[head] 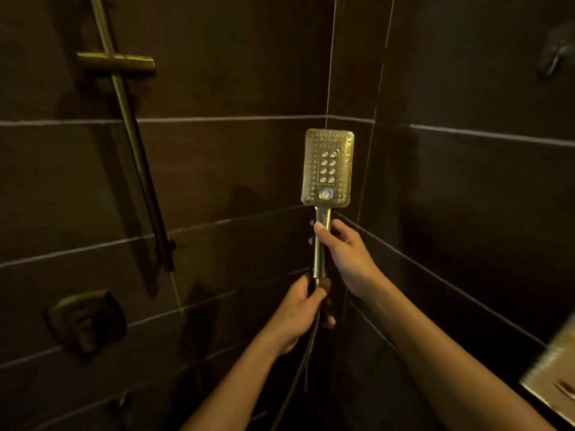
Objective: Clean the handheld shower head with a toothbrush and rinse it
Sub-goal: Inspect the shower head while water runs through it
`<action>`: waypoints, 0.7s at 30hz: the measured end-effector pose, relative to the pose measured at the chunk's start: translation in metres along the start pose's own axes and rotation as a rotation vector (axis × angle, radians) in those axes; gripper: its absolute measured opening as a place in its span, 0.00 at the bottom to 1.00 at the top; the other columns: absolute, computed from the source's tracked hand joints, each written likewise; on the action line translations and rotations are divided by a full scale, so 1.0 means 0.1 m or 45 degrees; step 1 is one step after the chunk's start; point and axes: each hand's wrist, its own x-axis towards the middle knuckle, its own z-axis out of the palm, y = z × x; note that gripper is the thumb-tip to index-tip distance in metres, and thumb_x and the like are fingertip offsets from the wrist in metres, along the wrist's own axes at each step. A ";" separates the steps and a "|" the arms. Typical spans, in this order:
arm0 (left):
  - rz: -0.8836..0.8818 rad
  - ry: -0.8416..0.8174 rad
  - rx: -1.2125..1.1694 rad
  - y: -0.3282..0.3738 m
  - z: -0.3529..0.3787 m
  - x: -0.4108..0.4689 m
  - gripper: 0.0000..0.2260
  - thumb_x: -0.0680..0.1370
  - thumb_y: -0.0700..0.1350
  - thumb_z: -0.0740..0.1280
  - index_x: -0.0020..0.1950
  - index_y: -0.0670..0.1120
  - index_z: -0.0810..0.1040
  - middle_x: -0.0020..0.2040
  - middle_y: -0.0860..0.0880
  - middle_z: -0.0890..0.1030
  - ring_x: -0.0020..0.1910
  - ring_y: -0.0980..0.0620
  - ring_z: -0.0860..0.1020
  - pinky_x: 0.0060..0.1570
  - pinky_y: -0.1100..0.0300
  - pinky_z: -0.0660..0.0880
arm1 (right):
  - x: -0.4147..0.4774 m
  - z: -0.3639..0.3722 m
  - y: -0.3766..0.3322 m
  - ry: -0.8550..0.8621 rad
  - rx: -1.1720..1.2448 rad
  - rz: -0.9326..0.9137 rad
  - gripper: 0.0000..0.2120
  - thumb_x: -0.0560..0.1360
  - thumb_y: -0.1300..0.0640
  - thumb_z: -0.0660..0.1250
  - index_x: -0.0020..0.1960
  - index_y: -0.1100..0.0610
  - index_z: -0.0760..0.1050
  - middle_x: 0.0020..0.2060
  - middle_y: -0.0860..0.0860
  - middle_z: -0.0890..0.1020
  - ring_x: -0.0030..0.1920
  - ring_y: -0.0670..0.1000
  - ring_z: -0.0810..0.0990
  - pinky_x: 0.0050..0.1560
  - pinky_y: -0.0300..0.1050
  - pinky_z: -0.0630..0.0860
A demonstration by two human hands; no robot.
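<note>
A brass-coloured handheld shower head stands upright in the shower corner, its rectangular nozzle face turned toward me. My right hand grips the upper part of its handle just below the head. My left hand holds the handle's lower end where the metal hose joins it and hangs down. No toothbrush is in view.
Dark brown tiled walls meet in a corner behind the shower head. A slide rail with an empty holder bracket runs down the left wall, with a square valve control below it. A ledge or shelf edge shows at lower right.
</note>
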 end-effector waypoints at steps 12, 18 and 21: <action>-0.530 0.479 -0.074 -0.89 0.61 -0.35 0.06 0.78 0.46 0.65 0.53 0.45 0.74 0.41 0.46 0.79 0.36 0.50 0.78 0.35 0.58 0.74 | -0.81 0.26 0.66 0.143 0.095 0.294 0.09 0.82 0.54 0.67 0.46 0.57 0.74 0.29 0.50 0.74 0.29 0.49 0.73 0.33 0.46 0.72; -0.665 0.358 -0.120 -0.98 0.32 -0.34 0.05 0.80 0.44 0.62 0.56 0.50 0.70 0.46 0.46 0.78 0.39 0.50 0.75 0.37 0.57 0.71 | -0.72 0.50 0.70 0.181 0.248 0.424 0.09 0.78 0.52 0.71 0.46 0.56 0.74 0.28 0.49 0.69 0.26 0.48 0.69 0.28 0.44 0.67; -0.663 0.206 -0.153 -0.99 0.09 -0.34 0.06 0.79 0.42 0.62 0.55 0.49 0.70 0.35 0.49 0.72 0.29 0.54 0.68 0.28 0.61 0.64 | -0.67 0.57 0.63 -0.006 0.403 0.526 0.13 0.77 0.48 0.72 0.39 0.53 0.73 0.27 0.48 0.69 0.25 0.47 0.68 0.28 0.41 0.67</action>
